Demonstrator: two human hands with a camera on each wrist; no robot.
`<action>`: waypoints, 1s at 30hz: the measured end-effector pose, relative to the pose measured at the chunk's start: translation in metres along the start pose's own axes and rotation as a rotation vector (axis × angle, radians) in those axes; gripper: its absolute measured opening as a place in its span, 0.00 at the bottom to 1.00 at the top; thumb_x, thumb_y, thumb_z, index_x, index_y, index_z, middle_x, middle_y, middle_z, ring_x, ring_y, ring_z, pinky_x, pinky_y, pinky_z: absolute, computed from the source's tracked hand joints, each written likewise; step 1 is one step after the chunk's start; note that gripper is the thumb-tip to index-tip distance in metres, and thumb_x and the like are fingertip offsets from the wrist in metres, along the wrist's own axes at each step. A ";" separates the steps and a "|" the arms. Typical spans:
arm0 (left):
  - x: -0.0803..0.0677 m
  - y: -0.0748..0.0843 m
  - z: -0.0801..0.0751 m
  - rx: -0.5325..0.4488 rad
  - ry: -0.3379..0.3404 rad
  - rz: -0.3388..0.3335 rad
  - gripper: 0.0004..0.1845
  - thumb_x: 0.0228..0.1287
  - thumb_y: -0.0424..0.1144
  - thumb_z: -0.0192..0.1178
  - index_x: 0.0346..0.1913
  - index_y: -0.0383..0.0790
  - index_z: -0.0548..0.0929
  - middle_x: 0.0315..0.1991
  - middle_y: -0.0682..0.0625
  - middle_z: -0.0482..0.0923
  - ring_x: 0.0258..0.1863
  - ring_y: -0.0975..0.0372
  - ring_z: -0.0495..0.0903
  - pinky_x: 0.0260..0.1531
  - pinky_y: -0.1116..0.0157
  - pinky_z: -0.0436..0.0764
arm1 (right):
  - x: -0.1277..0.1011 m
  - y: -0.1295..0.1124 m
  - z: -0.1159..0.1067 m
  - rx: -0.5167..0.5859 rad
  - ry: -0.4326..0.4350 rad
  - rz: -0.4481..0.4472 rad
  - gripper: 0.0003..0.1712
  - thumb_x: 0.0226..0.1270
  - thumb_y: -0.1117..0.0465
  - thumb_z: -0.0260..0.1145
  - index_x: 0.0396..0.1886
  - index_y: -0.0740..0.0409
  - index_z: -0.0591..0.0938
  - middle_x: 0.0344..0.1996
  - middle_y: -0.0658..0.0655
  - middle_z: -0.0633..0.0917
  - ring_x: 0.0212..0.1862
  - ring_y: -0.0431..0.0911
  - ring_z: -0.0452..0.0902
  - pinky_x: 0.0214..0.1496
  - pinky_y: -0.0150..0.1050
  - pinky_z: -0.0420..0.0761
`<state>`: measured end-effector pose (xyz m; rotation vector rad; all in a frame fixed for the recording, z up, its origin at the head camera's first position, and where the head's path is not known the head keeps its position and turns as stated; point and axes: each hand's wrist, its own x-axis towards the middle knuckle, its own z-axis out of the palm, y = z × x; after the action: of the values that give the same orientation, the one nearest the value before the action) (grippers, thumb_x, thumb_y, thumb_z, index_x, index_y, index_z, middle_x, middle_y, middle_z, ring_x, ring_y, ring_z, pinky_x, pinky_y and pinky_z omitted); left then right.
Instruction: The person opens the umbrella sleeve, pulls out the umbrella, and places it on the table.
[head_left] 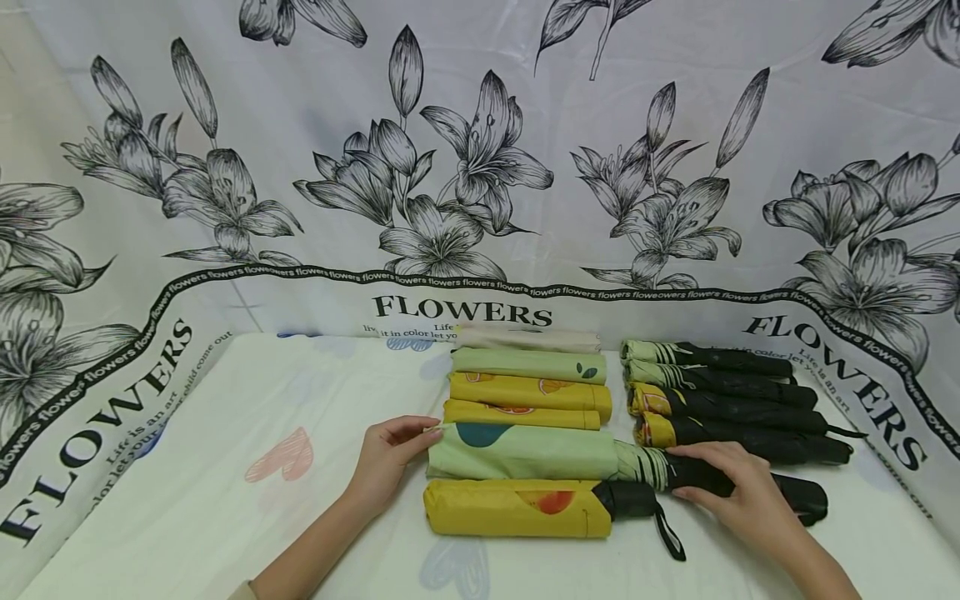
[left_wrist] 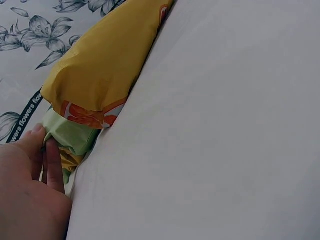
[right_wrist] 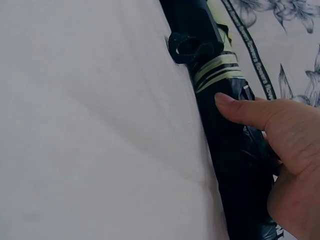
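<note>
Six sleeved umbrellas (head_left: 525, 392) lie stacked beside four bare black ones (head_left: 735, 400) on a white cloth (head_left: 225, 500). Left hand (head_left: 386, 458) pinches the pale-green sleeve (head_left: 525, 452); right hand (head_left: 738, 492) grips its black umbrella (head_left: 795, 496). Lily-printed fabric (head_left: 480, 167) hangs behind.

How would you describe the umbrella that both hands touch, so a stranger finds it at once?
On the white table, find the row of sleeves, second from the front. The green umbrella is only partly in its sleeve: striped cloth and black canopy stick out right, between the left hand and right hand.

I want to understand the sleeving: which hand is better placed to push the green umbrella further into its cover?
Right hand, probably: it grips the green umbrella by its black exposed part, while the left hand only pinches the green cover at its closed end.
</note>
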<state>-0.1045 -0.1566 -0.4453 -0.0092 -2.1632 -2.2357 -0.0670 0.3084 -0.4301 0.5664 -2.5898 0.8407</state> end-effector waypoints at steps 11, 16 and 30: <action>0.000 0.001 0.000 -0.005 -0.007 -0.004 0.13 0.66 0.25 0.70 0.51 0.20 0.86 0.36 0.57 0.89 0.38 0.66 0.83 0.42 0.74 0.85 | -0.003 0.011 -0.014 -0.010 0.008 0.015 0.33 0.44 0.67 0.87 0.53 0.43 0.90 0.50 0.42 0.88 0.56 0.21 0.68 0.55 0.23 0.68; -0.001 0.001 0.000 -0.009 -0.007 -0.004 0.13 0.66 0.25 0.70 0.51 0.20 0.86 0.36 0.57 0.89 0.38 0.66 0.83 0.42 0.74 0.85 | -0.005 0.017 -0.021 0.000 -0.008 0.043 0.32 0.45 0.67 0.87 0.52 0.44 0.90 0.50 0.39 0.88 0.56 0.20 0.67 0.53 0.17 0.65; 0.000 0.000 -0.001 -0.024 -0.016 -0.004 0.13 0.66 0.25 0.70 0.51 0.19 0.86 0.35 0.57 0.89 0.38 0.67 0.83 0.42 0.73 0.85 | -0.011 0.031 -0.037 -0.045 -0.021 0.124 0.30 0.46 0.64 0.88 0.51 0.43 0.91 0.49 0.31 0.84 0.54 0.18 0.63 0.49 0.18 0.63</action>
<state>-0.1043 -0.1572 -0.4449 -0.0234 -2.1465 -2.2715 -0.0648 0.3571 -0.4219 0.4072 -2.6783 0.8165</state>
